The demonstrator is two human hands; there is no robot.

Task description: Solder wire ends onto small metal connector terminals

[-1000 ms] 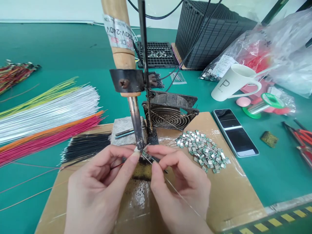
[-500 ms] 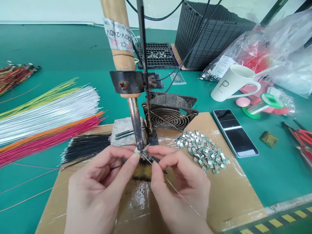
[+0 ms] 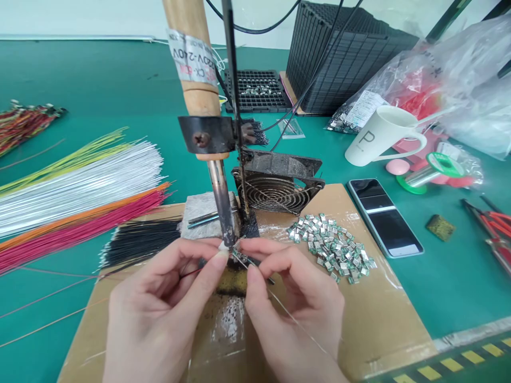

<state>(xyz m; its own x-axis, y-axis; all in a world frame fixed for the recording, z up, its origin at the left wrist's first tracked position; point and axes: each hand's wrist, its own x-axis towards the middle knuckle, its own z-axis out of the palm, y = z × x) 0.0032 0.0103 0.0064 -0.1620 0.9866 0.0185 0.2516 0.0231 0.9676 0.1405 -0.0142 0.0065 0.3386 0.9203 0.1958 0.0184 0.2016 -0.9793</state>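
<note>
A wooden-handled soldering iron (image 3: 219,183) is clamped upright, its tip pointing down between my fingertips. Close under that tip, my left hand (image 3: 167,298) pinches a small part, mostly hidden by the fingers, with thin wires, one of them red, running back from it. My right hand (image 3: 293,298) is closed on a thin silvery solder wire (image 3: 295,319), which trails down to the right and reaches toward the iron's tip. Below the fingertips lies a dirty yellow sponge (image 3: 232,282).
Small metal connectors (image 3: 335,247) are piled right of my hands on cardboard (image 3: 379,308). Bundled white wires (image 3: 91,178) and black wires (image 3: 139,239) lie left. A fan (image 3: 279,186) stands behind the iron. Farther right are a phone (image 3: 385,218), mug (image 3: 379,135) and solder spool (image 3: 429,173).
Both hands stay almost in place at the iron's tip, with only a slight shift of the fingers. Each keeps its pinch.
</note>
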